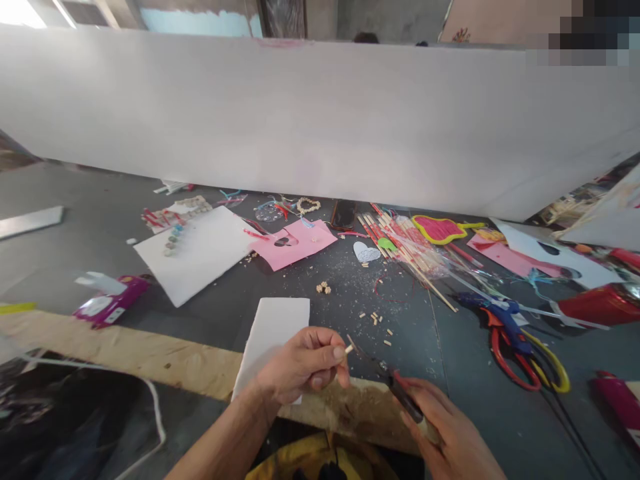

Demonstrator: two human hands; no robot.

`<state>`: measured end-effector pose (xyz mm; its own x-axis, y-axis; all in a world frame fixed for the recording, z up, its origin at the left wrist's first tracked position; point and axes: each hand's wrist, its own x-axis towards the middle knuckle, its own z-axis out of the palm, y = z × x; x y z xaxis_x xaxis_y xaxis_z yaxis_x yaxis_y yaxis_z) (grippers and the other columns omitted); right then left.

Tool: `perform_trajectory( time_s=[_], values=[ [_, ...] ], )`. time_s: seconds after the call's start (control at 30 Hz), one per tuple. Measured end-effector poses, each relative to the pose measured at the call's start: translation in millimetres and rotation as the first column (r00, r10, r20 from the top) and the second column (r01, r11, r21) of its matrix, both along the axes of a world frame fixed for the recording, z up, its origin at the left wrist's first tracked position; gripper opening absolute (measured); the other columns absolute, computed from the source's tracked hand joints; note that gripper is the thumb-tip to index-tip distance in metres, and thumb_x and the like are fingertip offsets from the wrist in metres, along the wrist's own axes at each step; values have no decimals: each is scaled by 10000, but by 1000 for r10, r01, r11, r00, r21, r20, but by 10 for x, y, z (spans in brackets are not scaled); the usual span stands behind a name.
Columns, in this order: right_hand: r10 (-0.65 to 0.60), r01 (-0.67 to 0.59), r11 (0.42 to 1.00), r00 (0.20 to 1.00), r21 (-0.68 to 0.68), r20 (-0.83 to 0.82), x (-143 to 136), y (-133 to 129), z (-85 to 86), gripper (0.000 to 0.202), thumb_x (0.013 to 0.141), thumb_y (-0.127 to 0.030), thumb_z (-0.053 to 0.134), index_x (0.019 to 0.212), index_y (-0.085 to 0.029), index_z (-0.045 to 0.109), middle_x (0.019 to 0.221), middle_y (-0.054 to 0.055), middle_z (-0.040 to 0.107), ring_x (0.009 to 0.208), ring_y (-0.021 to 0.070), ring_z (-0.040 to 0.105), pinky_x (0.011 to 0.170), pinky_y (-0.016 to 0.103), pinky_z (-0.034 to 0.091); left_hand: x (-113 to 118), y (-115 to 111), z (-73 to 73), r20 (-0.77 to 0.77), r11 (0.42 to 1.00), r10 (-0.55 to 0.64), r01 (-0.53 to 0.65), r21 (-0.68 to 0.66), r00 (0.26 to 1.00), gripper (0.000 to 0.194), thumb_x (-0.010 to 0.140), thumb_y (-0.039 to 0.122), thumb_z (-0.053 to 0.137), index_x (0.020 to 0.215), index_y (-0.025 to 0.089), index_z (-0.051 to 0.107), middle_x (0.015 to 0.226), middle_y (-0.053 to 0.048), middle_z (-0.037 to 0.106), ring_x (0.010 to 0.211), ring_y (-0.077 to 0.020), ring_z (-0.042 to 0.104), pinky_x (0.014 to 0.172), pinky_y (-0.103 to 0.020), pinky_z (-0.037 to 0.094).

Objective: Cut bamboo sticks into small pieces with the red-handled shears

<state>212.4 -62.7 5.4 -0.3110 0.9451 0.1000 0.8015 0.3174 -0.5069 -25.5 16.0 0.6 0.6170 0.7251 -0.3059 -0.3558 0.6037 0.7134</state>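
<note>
At the near edge of a grey worktable (pixel 465 360), beside a strip of bare wood (pixel 195 365), the left hand (pixel 313 360) pinches a pale stick stub (pixel 349 349) between thumb and fingers as the right hand (pixel 435 413) grips a dark-handled hand cutter (pixel 403 392), its tips at the stub's outer end; whether they touch, I cannot tell from my remote seat. For a clean snip, I judge, the blades should sit square across the stub, fingertips well back and the piece held firm. Just beyond lies a white slab (pixel 283 317); short stick pieces (pixel 374 319) and pale crumbs litter the tabletop, with a blue glue gun (pixel 517 337) off to the right. Farther out I see pink paper (pixel 313 241) and a bundle of sticks (pixel 401 243). Across the back stands a long white panel (pixel 300 120), and past it a wall patched pale blue (pixel 195 23)
</note>
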Motion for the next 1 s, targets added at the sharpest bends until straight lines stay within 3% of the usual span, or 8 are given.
perform_trajectory(
  time_s=[0.1,0.17,0.27,0.5,0.7,1.0],
  values=[
    [-88,18,963,965,-268,-249,-140,-46,64,262,837,-279,475,1053,-215,608,934,44,693,845,149,658,744,196,518,-11,5,0,8,1000,1,-1,19,1000,280,689,320,711,614,117,534,539,-63,666,312,-12,318,339,-160,169],
    [-151,51,948,940,-315,-305,-172,-49,107,281,840,-305,473,1069,-211,607,962,54,690,874,161,654,767,209,514,-10,1,-9,20,1000,-2,2,23,1000,279,689,319,709,608,114,539,538,-67,665,313,-14,320,342,-163,173],
    [-157,92,965,953,-245,-259,-154,-37,127,369,822,-309,493,1169,-208,567,1100,85,649,1016,198,606,856,268,489,5,-12,-19,39,1000,-9,9,15,999,270,694,313,703,606,114,543,540,-67,665,309,-14,317,337,-164,168],
    [14,-15,997,1000,-76,-17,-42,-11,39,386,819,-213,447,1188,-228,559,1225,81,578,1113,200,542,898,318,478,25,-26,5,17,999,-35,35,-15,999,260,695,316,706,626,113,558,542,-58,664,311,-10,313,334,-158,164],
    [115,-139,986,964,87,241,128,65,3,580,671,-47,435,1214,-233,522,1311,50,501,1141,210,505,892,345,489,4,-14,-1,-31,998,-63,63,-1,998,266,691,321,711,631,117,552,541,-51,664,311,-10,314,330,-164,147],
    [155,-206,968,939,143,307,157,88,72,587,645,-21,413,1187,-208,536,1265,56,545,1081,187,541,844,301,513,-18,-18,-32,-55,995,-102,102,-3,993,292,663,353,733,642,116,563,551,-51,673,316,-15,323,331,-171,137]
  ],
)
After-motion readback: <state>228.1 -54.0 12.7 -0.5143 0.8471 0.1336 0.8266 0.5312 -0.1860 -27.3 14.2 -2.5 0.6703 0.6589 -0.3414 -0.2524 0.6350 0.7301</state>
